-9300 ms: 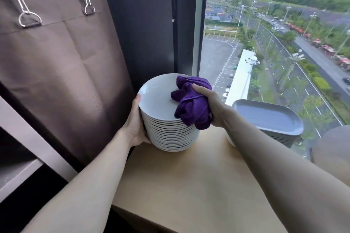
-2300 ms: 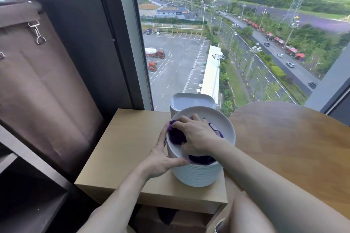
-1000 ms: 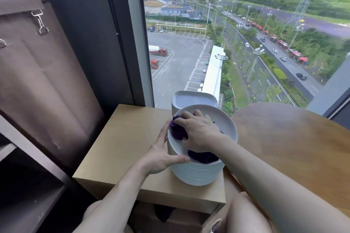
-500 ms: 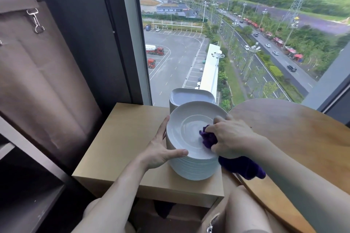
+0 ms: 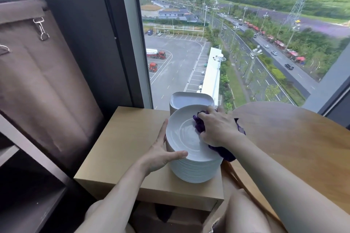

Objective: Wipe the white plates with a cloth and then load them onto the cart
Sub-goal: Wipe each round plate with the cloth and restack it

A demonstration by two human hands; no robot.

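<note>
Wiping step: the right hand presses a bunched purple cloth on the top plate. Its fingers are curled round the cloth, and a tail of cloth hangs over the rim below the wrist.
Left hand: the left hand is spread. Its straight fingers lie along the side of the plate stack and its thumb lies flat on the near rim. It steadies the stack and does not grip it.
Plates: the round white stack stands under both hands, on a wooden cabinet.
Done so far: by my judgement the task is at an early stage. Only the top plate is under the cloth, and no plate is seen loaded anywhere.
Left to do: many plates below to wipe, then all the loading.
Around: a stack of square plates stands just beyond the right fingertips; whether it touches the round stack, I cannot tell. A round table is on the outer side of the right hand. A brown cover with metal clips and a dark shelf are well apart, beyond the left hand. This may be the cart, but I cannot tell.
In the way: the stack stands near the cabinet's edge, so a strong push could shift it. The left arm lies between the plates and the shelf side.
</note>
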